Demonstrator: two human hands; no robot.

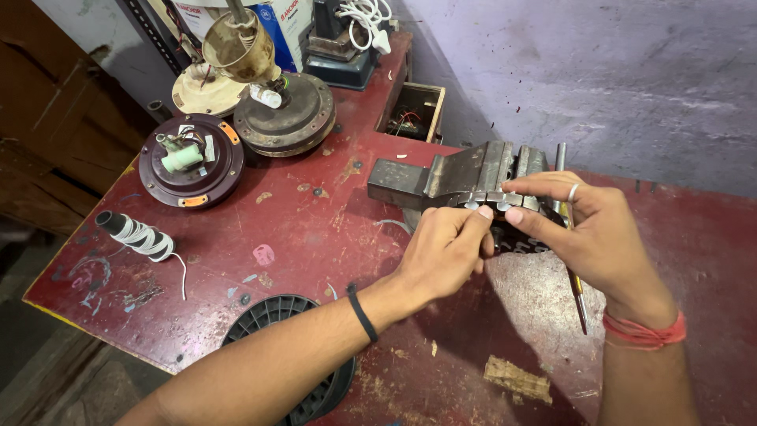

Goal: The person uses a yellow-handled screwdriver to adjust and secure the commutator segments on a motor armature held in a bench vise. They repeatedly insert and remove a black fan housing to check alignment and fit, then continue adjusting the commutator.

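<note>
While both hands (505, 237) pinch a small part at the vise (465, 177), fingers hide it.

Scuffed red worktop (300, 221): grey bench vise (461, 180) far centre, two fan motors (192, 160) and wire spool (136, 234) left, black reel (293, 359) near edge.

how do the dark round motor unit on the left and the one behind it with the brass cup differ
The dark motor unit is maroon-black with orange tabs and a pale green part on top; the rear motor unit is dull grey-brown, with a brass cup above it. Both are round and rest on the red table.
</note>
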